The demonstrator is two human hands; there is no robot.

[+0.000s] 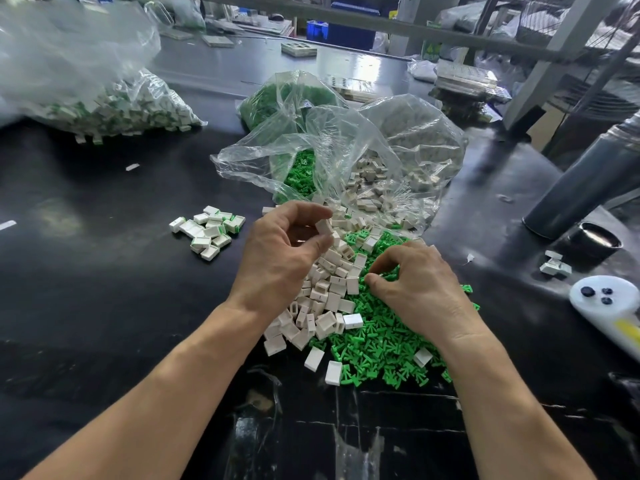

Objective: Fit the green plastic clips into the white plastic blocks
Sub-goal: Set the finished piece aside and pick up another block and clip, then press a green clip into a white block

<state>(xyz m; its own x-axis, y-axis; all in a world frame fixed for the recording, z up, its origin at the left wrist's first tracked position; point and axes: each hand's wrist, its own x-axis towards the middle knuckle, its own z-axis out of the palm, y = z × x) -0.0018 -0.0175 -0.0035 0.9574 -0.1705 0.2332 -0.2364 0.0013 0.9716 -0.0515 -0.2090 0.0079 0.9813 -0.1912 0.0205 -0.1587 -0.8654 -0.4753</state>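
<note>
My left hand [280,258] is raised above a dark table [104,271], pinching one small white block [324,226] between thumb and fingertips. My right hand [415,289] rests low on a heap of green clips [381,344], fingers curled down into the pile. I cannot tell whether it has a clip pinched yet. Between my hands lies a spill of loose white blocks [325,299], touching the green heap. Behind them, an open clear bag [363,150] holds more of both. To the left, well apart, sits a small cluster of finished blocks [207,230] with green showing at their ends.

These parts look light, stiff and smooth, so I judge they could slip or flick away. Best to hold the block by its flat sides, open end facing out, and the clip by its wider end.
</note>
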